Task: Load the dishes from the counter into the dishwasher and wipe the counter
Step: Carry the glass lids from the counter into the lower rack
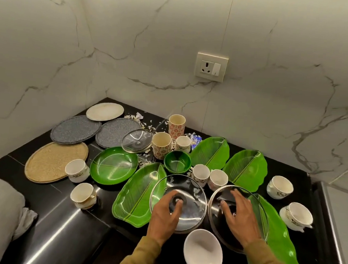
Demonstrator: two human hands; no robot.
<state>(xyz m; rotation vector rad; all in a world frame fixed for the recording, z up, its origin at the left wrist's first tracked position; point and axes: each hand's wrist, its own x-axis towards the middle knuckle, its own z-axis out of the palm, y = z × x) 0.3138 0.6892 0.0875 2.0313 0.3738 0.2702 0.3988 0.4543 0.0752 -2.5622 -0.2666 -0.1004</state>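
I see a black glossy counter (61, 223) in a marble-walled corner, with everything placed relative to the small green bowl (177, 162). Far left of it: a woven oval mat (53, 162), two grey speckled round plates (75, 129), and white cups (77, 170) lying tilted. Just left: a round green plate (114, 165), with a small glass lid (137, 140) leaning on its rim. Behind the bowl: patterned tall mugs (161, 144) and paper scraps (145, 158). In front of it: a leaf-shaped green tray (132, 196) with a glass lid (193, 196) overlapping it; left hand (164, 215) palm down, fingers curled on its centre knob. To the right: a second glass lid (222, 196) tilted up, right hand (238, 214) spread flat on the glass, fingers apart and straight. A white bowl (202, 253) sits between the wrists. More leaf trays (246, 170) and cups (279, 187) crowd the right side.
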